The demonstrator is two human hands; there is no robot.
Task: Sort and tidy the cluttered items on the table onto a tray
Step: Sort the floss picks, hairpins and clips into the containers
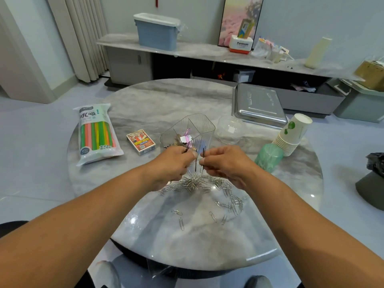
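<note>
You hold both hands just above the paper clips [195, 182] heaped on the bench [207, 242], left hand [173, 163] and right hand [225, 162] each pinching dark hairpins [203, 155] in a narrow grip, apparently to separate them, the tray [257, 104] well apart.

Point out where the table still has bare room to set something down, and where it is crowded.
Bare marble lies at the far side of the table, between the straw pack and the metal tray, and along the near edge below the scattered paper clips. The middle is crowded: both hands, the clear organizer, card box, plastic dome, green roll and paper cups.
</note>
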